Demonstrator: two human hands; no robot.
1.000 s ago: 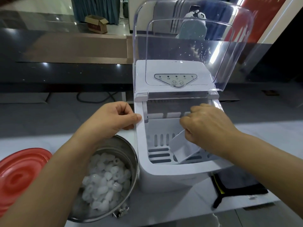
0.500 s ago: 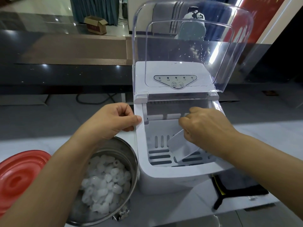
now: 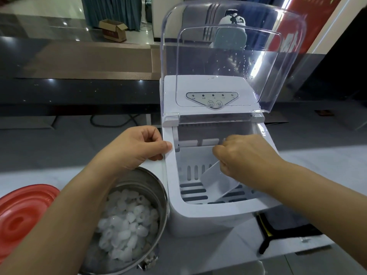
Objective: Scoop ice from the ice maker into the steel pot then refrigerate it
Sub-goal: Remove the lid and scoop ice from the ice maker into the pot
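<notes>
Ice lumps (image 3: pixel 127 221) fill the round steel pot (image 3: pixel 163 195) at 8 o'clock of the white ice maker (image 3: pixel 198 217), left hand (image 3: pixel 137 147) pinching its rim, right hand (image 3: pixel 246 155) gripping the translucent scoop (image 3: pixel 216 185) inside.

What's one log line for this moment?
left hand: holds ice maker edge | right hand: grips scoop inside ice maker | pot: ice inside, beside ice maker | clear lid: up

Both bare arms reach forward. The left hand (image 3: pixel 137 147) curls its fingers, thumb flat on the ice maker's (image 3: pixel 198 215) left edge. The right hand (image 3: pixel 244 155) bends down at the wrist and pinches the scoop (image 3: pixel 216 185).
</notes>
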